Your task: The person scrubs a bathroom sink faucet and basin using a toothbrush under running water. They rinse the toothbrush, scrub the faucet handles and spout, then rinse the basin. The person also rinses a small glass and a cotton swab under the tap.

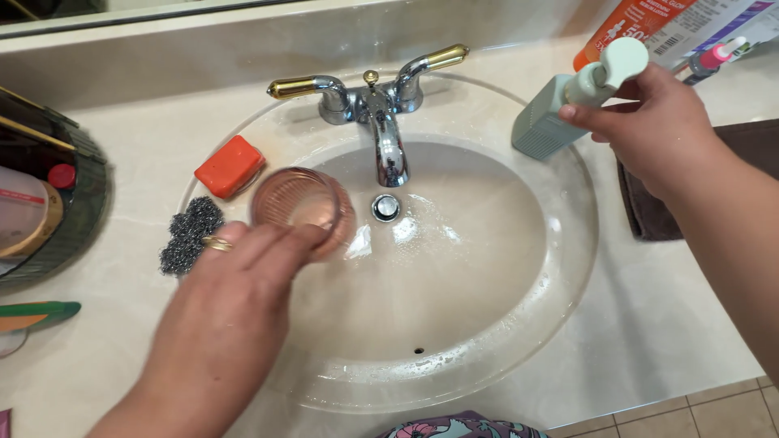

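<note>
Pink ribbed glass (296,207), mouth up in the sink (560,268), sits pinched in the left hand (231,284), well left of the pump bottle (568,105) gripped by the right hand (649,130).

The sink basin (487,268) lies open across its middle and near side, with only the drain plug (386,208) at the bottom. At the back, the faucet (381,122) with its 2 handles blocks the rim, its spout reaching over the bowl. The left hand (235,276) and its pink glass (300,207) fill the basin's left edge. On the left rim, an orange soap bar (230,165) and a steel scourer (188,234) crowd the ledge, a round basket (81,203) beyond them. The right hand (649,130) and its pump bottle (568,105) hang over the right rim beside a dark towel (649,211). The front counter (665,324) stands free.
</note>
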